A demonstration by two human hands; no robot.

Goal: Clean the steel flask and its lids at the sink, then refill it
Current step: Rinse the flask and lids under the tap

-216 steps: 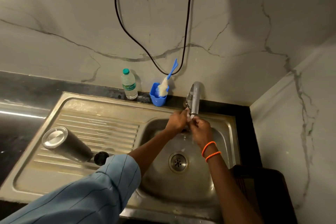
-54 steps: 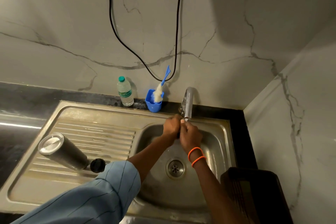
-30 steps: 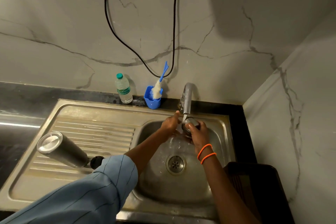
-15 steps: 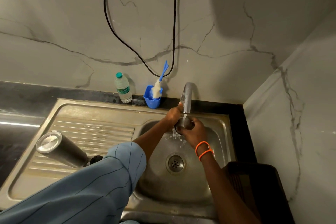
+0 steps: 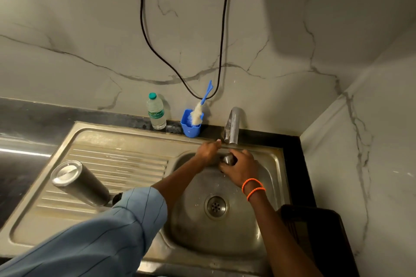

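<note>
Steel flask [image 5: 80, 183], dark cylindrical body, lies on its side on ribbed drainboard of steel sink [image 5: 117, 159], base up-left, mouth toward basin; long axis diagonal. Small round steel lid [image 5: 228, 159] held under curved chrome tap [image 5: 233, 125], over basin. Right hand [image 5: 239, 167] grasps lid; left hand [image 5: 208, 149] beside it, fingers curled, grasp unclear. Flask lies well left of both hands; left hand nearer for pickup.

Steel flask [image 5: 80, 183] lies tipped on the drainboard — lid [image 5: 228, 159] under tap.
</note>
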